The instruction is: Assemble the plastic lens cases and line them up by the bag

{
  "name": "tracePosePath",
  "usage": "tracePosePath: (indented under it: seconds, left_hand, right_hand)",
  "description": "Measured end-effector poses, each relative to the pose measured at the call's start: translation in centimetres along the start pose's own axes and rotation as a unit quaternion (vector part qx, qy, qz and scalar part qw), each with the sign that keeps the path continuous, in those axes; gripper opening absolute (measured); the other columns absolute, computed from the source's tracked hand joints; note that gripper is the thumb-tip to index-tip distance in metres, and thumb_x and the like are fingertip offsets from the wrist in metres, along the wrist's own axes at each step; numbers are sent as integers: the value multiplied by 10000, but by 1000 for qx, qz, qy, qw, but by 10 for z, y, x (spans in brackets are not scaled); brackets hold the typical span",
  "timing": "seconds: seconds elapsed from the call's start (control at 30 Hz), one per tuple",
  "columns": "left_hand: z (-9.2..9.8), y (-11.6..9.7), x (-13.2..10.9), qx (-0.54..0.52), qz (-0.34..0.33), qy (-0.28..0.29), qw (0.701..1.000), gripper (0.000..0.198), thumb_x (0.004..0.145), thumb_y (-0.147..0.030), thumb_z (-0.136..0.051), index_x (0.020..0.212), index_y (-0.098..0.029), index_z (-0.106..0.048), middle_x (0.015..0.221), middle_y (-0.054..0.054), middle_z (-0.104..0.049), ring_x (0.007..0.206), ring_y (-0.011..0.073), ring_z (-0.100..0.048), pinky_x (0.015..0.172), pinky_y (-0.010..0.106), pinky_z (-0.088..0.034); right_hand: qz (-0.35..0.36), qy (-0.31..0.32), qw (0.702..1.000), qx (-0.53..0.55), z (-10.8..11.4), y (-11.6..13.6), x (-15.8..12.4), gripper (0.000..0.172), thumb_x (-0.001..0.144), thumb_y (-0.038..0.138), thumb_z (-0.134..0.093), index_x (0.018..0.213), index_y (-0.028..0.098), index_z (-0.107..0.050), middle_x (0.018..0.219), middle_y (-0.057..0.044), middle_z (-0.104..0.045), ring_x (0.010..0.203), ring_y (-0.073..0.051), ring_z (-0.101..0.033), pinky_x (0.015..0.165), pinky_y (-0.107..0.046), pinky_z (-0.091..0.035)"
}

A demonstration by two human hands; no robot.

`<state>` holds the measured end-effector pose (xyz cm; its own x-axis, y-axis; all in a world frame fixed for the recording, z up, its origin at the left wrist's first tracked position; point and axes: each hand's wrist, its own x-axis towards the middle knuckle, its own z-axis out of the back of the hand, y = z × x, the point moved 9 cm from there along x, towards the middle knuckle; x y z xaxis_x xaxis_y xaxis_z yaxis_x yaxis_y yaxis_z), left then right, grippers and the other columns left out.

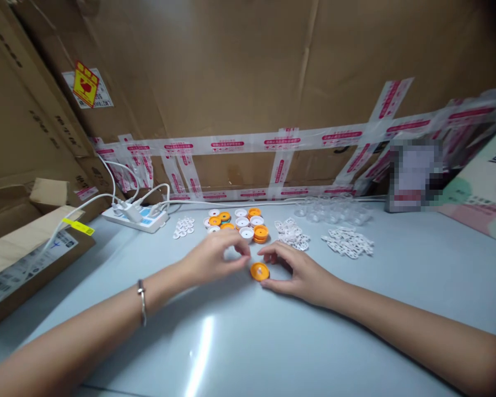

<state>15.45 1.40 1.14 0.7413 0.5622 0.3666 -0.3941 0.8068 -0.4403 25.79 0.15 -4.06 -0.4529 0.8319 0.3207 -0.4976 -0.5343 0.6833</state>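
An orange round disc with a small white centre lies on the pale table between my hands. My right hand curls around its right side, thumb and fingertips touching its edge. My left hand rests just left of it with the fingers bent and pinched together near the disc's upper left; what they pinch, if anything, is too small to see. A bracelet sits on my left wrist. Just behind my hands stands a cluster of orange and white discs.
Small white flat parts lie in heaps behind and to the right. Clear plastic cups stand at the back. A white power strip with cables lies back left. Cardboard boxes stand at the left and a taped cardboard wall behind.
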Motion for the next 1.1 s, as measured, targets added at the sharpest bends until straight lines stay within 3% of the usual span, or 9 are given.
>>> tracePosePath:
  seconds: [0.07,0.2,0.37,0.53,1.1]
  left_hand:
    - [-20,-8,0,-9,-2,-14,1000,63,819,-166,-524,767,-171,-559,761,22,-626,739,150,-568,694,280,-448]
    - [-31,0,-6,-42,52,-69,995,89,847,-127,-474,791,-175,-525,783,33,-600,758,162,-557,687,295,-454]
    - [-36,11,-11,-60,97,-58,992,108,842,-99,-485,774,-174,-523,819,39,-576,812,181,-536,730,330,-436]
    - [-42,11,-12,-42,97,-58,993,107,835,-94,-498,784,-185,-525,898,44,-551,874,197,-509,775,366,-403]
    - [-47,13,-11,-25,142,-32,989,93,860,-129,-491,811,-182,-549,941,32,-540,934,196,-499,808,367,-338]
  right_hand:
    - [17,10,1000,16,-1,2,1,317,731,284,-667,1004,204,-529,963,-61,-593,873,-194,-561,783,-336,-464]
    - [15,24,999,36,-5,-2,1,337,741,308,-679,1016,204,-515,1004,-67,-594,937,-207,-560,835,-359,-456]
    - [-2,28,999,35,-9,-7,1,353,750,260,-668,1043,190,-484,1026,-82,-584,968,-215,-558,857,-378,-453]
    - [-6,36,998,45,-9,-6,0,246,766,228,-643,950,205,-481,949,-51,-587,908,-200,-569,822,-370,-469]
    - [-2,35,997,62,-9,-7,0,270,762,187,-654,953,177,-465,947,-57,-573,906,-188,-559,819,-355,-465]
